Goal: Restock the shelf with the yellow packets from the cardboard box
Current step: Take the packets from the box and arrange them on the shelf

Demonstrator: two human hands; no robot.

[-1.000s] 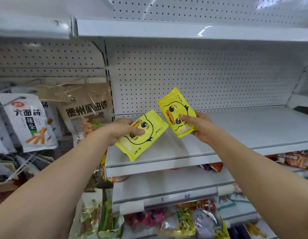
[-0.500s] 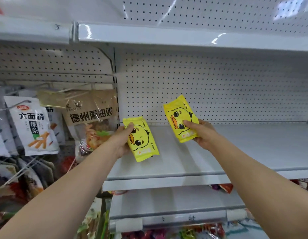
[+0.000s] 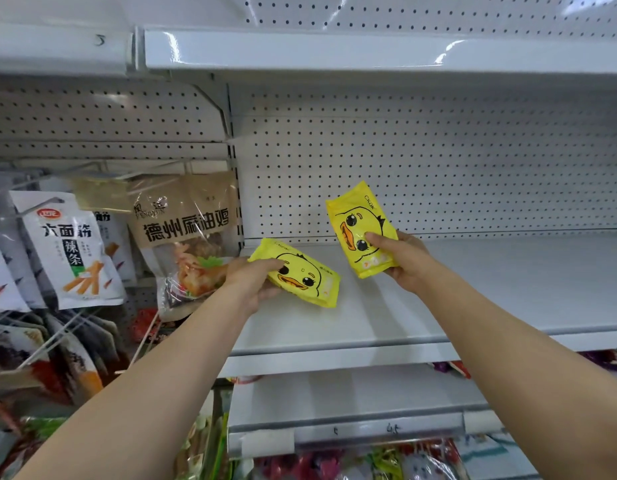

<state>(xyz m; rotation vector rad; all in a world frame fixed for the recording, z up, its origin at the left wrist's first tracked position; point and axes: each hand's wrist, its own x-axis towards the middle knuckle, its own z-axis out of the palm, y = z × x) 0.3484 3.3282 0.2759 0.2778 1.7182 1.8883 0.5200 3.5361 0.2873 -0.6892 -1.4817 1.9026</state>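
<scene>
A white pegboard back wall (image 3: 438,161) rises behind white metal shelving, an upper shelf edge (image 3: 369,51) shines with ceiling light, and to the left hang snack bags (image 3: 68,251) on wire hooks, with more colourful goods (image 3: 386,462) lower and near.

Two outstretched hands each grip a yellow duck-print packet over a bare white shelf (image 3: 473,292), the left hand (image 3: 251,282) holding its packet (image 3: 300,271) flat, the right hand (image 3: 402,259) holding its packet (image 3: 360,230) upright, beside hanging snack bags (image 3: 68,251) at left.

Bright overhead glare, soft focus, bowed edges.
</scene>
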